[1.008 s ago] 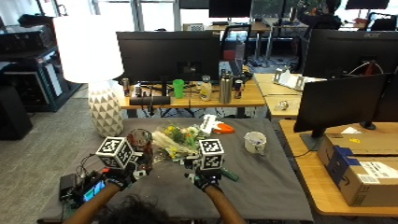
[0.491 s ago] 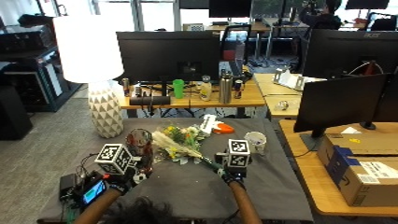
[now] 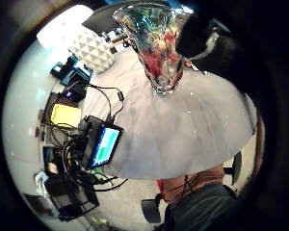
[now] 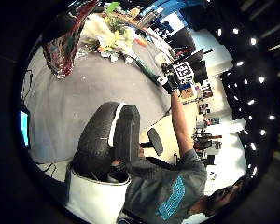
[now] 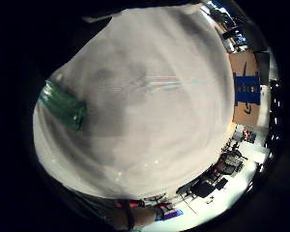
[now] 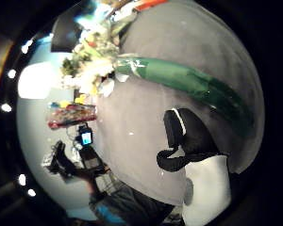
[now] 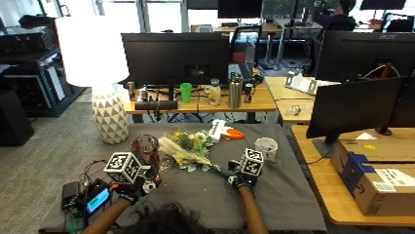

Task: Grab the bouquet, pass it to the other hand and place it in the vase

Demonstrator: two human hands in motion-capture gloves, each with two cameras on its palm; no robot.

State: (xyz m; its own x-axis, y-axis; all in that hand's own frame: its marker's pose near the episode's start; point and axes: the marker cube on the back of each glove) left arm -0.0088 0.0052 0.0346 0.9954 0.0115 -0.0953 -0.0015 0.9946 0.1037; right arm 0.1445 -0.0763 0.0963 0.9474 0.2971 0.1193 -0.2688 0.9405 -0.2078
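Bouquet (image 7: 188, 148) (one) lies beside one vase (image 7: 145, 152), right hand (image 7: 241, 179) gripping its stem; left hand's (image 7: 133, 186) fingers unclear.

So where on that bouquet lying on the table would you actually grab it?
By the green wrapped stems, not the blooms. The bouquet lies flat on the grey table, flowers toward the glass vase and the stem end toward the right hand, which is already at that end. Coming from the right, fingers curl around the narrow stalk bundle; the flower heads look wide and easily crushed.
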